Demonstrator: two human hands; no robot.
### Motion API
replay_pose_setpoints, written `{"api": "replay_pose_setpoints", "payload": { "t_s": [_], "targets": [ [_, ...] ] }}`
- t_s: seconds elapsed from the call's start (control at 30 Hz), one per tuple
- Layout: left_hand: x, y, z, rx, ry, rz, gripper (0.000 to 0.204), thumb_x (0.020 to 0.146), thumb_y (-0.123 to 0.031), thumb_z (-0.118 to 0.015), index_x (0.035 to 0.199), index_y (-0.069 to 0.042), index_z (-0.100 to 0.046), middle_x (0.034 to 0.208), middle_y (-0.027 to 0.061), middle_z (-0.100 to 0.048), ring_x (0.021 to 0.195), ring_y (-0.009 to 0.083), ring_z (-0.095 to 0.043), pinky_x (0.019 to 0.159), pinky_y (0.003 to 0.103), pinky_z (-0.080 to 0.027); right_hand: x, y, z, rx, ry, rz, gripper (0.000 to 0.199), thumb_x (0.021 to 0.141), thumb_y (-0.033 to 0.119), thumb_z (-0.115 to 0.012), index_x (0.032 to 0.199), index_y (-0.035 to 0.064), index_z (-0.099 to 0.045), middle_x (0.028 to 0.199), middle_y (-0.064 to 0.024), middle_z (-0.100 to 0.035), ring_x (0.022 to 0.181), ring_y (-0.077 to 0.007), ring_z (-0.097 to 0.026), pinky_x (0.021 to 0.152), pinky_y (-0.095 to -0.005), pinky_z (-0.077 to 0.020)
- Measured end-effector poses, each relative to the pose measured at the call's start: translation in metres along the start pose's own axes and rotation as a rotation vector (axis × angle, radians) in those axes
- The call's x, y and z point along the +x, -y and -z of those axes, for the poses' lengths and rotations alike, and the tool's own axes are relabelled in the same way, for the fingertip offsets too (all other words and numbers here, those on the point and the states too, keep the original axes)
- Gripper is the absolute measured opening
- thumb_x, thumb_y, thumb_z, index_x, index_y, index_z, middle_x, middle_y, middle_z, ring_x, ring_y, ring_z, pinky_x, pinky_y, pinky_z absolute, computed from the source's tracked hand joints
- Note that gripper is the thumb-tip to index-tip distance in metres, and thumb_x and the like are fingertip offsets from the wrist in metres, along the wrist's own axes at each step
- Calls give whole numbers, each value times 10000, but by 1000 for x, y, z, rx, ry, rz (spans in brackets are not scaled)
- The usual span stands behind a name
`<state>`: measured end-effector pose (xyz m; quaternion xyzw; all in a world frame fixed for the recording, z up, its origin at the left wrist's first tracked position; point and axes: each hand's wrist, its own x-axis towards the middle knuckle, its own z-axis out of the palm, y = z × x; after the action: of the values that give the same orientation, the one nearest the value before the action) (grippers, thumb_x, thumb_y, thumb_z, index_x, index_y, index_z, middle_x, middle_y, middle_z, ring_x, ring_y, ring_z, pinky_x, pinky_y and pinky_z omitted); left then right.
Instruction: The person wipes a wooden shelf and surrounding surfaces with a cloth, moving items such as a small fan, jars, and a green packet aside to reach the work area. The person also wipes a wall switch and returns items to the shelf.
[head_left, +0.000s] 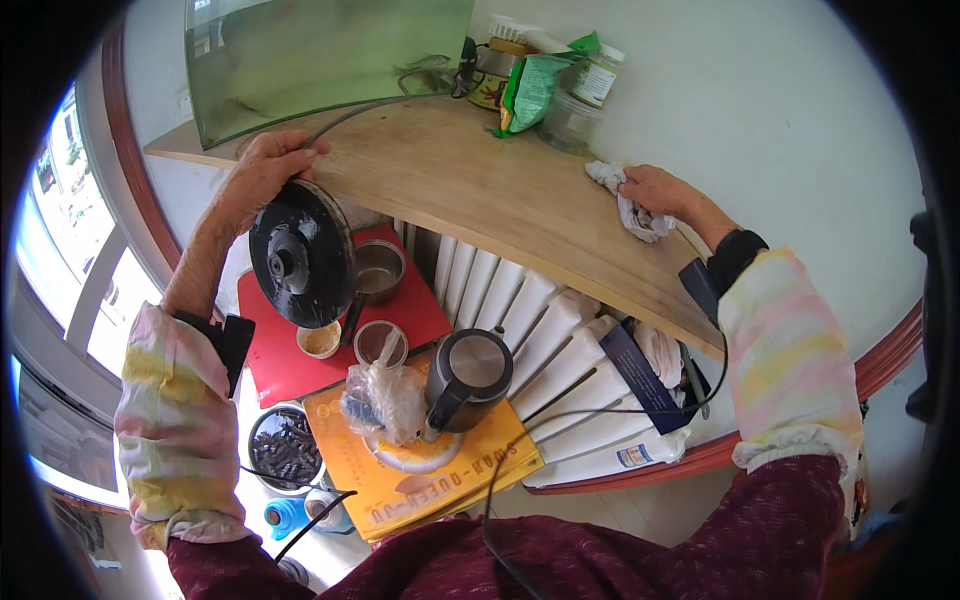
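My left hand grips the upper edge of a round black pot lid. The lid hangs tilted below the near edge of a wooden shelf, its knob facing me. On the shelf's right part, my right hand is closed on a crumpled white cloth, pressing it to the wood. Beneath the lid, a small metal saucepan with a dark handle stands on a red board. A bowl with tan contents and a round cup are beside it.
A fish tank stands at the shelf's back left. Jars and a green packet stand farther right. Below are a radiator, a kettle and a plastic bag on a yellow box. A black cable crosses in front.
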<state>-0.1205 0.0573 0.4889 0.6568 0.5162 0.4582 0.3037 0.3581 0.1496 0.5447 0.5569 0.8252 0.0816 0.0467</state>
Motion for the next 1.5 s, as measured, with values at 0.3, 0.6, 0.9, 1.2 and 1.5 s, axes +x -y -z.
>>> {"api": "replay_pose_setpoints", "payload": {
  "t_s": [0.3,0.6,0.9,1.2,1.5],
  "targets": [
    [-2,2,-5,34,-29,-72,308,898,-231,-516,1090,-21,-634,701,-64,-474,597,22,-418,533,183,-336,62,36,-3,-124,-83,123,263,801,186,-502,821,-29,-652,885,-244,-635,782,-389,-625,697,-443,-499],
    [-2,-1,-7,76,-40,-66,319,875,-214,-537,1100,-9,-634,706,-39,-495,660,45,-435,592,194,-346,42,195,29,461,42,462,333,869,293,-480,944,-19,-565,845,-143,-560,743,-238,-543,637,-370,-431],
    [8,4,3,173,-35,-49,311,858,-205,-538,1081,-14,-641,663,-52,-464,629,58,-420,592,208,-334,-123,138,6,374,-271,466,389,775,144,-628,1158,89,-580,1066,-121,-549,943,-248,-529,776,-327,-426],
    [13,23,24,115,-20,8,246,874,-194,-546,1018,-19,-643,653,-44,-461,580,48,-417,524,198,-327,-227,42,18,669,-76,-195,363,764,145,-613,1121,81,-601,959,-125,-618,854,-279,-590,767,-330,-460],
    [3,21,16,255,-132,-99,274,851,-202,-529,949,17,-662,634,9,-523,612,92,-482,585,235,-385,-90,21,6,291,-75,39,339,815,285,-523,984,-1,-592,902,-251,-604,856,-407,-558,748,-428,-445]
  ]
}}
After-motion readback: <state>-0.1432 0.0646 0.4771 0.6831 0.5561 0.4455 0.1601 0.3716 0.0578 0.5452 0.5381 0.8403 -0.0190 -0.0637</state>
